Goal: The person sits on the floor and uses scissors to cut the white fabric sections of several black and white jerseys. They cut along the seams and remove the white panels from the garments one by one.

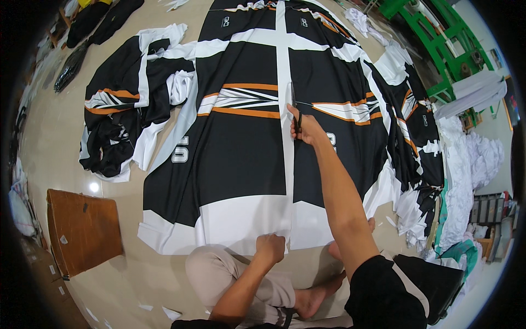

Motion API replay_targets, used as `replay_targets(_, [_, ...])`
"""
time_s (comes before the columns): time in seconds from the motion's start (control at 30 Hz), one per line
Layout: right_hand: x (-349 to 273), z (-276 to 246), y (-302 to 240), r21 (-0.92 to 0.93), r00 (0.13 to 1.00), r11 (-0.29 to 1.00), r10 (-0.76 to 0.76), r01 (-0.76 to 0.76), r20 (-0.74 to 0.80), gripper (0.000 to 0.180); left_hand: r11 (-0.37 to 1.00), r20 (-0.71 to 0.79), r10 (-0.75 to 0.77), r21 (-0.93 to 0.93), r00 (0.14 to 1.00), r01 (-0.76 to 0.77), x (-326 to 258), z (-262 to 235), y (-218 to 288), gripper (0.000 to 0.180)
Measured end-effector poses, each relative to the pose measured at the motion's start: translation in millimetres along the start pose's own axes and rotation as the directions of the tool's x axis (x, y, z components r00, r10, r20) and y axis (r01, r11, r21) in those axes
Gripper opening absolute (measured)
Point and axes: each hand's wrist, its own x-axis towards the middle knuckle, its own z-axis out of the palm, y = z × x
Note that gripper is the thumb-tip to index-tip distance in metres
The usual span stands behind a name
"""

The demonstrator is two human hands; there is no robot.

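A wide sheet of printed fabric [241, 153], black with white and orange stripe patterns, is spread over the floor in front of me. In my right hand [308, 129] is a pair of scissors [293, 97] with black handles. Its blades point away from me, at the white strip [282, 71] that runs lengthwise between the black panels. From the scissors back toward me the fabric is parted by a narrow gap. My left hand [270, 248] is closed on the near white edge of the left part. The fingertips are partly hidden.
A crumpled heap of similar fabric [118, 104] lies left. Nearer stands a brown cardboard box [85, 233]. White cloth piles [455, 181] and a green metal frame [438, 41] line the right side. Small white scraps [171, 313] dot the tiled floor near my folded legs.
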Motion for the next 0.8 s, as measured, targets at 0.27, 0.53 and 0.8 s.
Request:
replay_targets(0.27, [29,-2,-28,0.006,0.999,1.0,-0.002,0.002,0.038,0.053,1.0,0.014,-0.001,-0.016,1.0,0.001,0,1,1,0.022])
replay_targets(0.53, [46,-4,-32,0.027,0.998,1.0,-0.002,0.001,0.057,0.058,0.998,-0.067,0.031,-0.058,0.997,-0.035,-5,1,-2,0.019])
replay_targets(0.8, [53,-6,-44,0.017,0.997,1.0,-0.014,0.013,0.075,0.064,0.996,-0.123,0.046,-0.075,0.991,-0.055,-3,7,-5,0.017])
